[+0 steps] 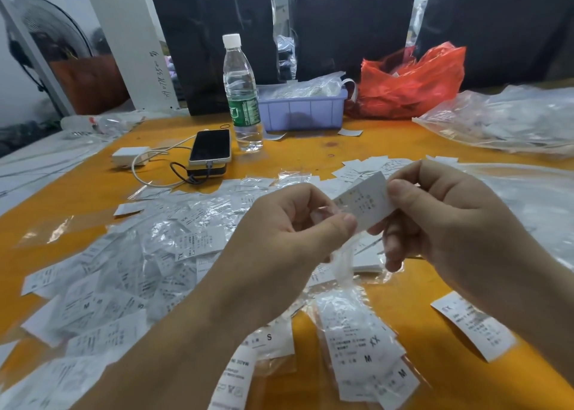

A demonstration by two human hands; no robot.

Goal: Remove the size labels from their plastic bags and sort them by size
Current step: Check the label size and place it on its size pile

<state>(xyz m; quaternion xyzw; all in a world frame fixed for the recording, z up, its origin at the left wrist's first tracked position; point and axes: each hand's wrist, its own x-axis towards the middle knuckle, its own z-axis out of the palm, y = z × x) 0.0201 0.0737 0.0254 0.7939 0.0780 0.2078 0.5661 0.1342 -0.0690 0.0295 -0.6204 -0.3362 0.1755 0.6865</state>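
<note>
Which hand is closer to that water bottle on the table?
The left hand. The water bottle stands at the far side of the table, beyond and slightly left of it. The right hand is farther off to the bottle's right. Both pinch one white label.

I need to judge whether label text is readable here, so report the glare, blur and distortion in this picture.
Head view: glare streaks the clear plastic bags over the label pile; the held label, pinched between left hand and right hand, has print too soft to read; wide-angle bending bows the orange table edges; the water bottle stays fairly sharp.
</note>
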